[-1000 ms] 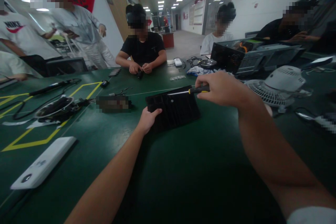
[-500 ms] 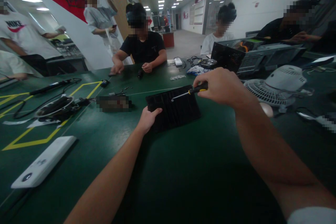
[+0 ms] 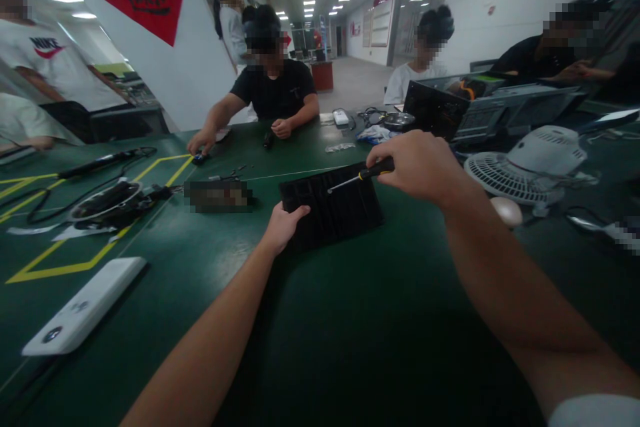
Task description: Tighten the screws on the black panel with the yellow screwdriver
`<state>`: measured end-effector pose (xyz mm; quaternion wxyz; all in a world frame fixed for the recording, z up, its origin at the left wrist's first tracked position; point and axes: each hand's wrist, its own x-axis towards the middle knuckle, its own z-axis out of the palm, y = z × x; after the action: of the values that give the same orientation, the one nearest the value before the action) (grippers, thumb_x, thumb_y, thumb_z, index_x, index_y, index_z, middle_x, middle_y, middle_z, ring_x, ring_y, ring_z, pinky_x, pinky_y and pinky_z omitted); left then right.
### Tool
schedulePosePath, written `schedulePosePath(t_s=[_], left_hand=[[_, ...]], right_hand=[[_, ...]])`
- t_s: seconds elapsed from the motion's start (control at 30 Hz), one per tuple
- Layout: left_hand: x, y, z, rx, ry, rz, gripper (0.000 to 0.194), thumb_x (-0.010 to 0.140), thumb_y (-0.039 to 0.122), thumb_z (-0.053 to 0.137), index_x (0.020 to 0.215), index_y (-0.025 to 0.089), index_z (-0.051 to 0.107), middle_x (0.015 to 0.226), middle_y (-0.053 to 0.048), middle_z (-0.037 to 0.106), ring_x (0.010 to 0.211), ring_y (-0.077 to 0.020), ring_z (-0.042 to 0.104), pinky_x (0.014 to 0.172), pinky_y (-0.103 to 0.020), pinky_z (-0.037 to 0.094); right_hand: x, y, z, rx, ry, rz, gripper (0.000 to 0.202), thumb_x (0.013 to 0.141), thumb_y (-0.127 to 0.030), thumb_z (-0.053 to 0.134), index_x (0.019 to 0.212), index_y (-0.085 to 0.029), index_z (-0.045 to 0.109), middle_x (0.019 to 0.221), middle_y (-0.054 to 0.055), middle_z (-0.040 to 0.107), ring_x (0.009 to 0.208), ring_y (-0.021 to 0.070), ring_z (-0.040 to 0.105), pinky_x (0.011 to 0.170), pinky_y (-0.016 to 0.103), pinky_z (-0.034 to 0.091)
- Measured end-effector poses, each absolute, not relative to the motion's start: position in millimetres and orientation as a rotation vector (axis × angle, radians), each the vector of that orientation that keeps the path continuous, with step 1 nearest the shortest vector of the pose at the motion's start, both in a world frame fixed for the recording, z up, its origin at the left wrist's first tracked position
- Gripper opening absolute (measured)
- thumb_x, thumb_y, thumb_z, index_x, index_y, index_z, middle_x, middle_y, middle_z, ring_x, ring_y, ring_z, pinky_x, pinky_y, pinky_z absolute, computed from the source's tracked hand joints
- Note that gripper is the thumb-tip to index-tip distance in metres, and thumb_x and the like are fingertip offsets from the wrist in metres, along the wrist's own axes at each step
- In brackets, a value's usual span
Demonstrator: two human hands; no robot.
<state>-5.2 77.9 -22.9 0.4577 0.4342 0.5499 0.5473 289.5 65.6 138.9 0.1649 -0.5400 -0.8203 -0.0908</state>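
A flat black panel (image 3: 350, 207) with raised ribs lies tilted over the green table (image 3: 320, 320). My left hand (image 3: 285, 225) grips its left edge, thumb on top and the other fingers hidden beneath. In my right hand (image 3: 413, 163) is a screwdriver (image 3: 377, 168) with a black and yellow handle, held from the right. Its thin metal shaft points left and down, and the tip is at a small pale round spot near the panel's middle. Whether the tip touches that spot is hard to tell.
A white fan (image 3: 525, 163) and an opened computer case (image 3: 505, 110) stand at the right. On the left are a white power strip (image 3: 85, 307), a coil of cables (image 3: 110, 207) and a blurred-out object (image 3: 219, 196). Across the table sits a person in black (image 3: 275, 90).
The person opposite has moved a hand left onto a small black object. A standing person behind has shifted right. My hands, the panel and the screwdriver have hardly moved.
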Motion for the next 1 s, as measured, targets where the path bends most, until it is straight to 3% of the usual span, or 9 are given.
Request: schedulePosePath(t_s=[1.0], left_hand=[[-5,78,-23,1.053,1.363,1.348,0.049,0.059,0.034,0.095,0.100,0.018,0.074,0.098,-0.009,0.081,0.091,-0.0309,0.078,0.092,-0.048,0.063]], right_hand=[[292,66,140,-1.499,-2.373,-0.206,0.030,0.082,-0.029,0.075,0.109,-0.031,0.088,0.101,0.006,0.084,0.098,0.0316,0.076,0.076,0.040,0.050]])
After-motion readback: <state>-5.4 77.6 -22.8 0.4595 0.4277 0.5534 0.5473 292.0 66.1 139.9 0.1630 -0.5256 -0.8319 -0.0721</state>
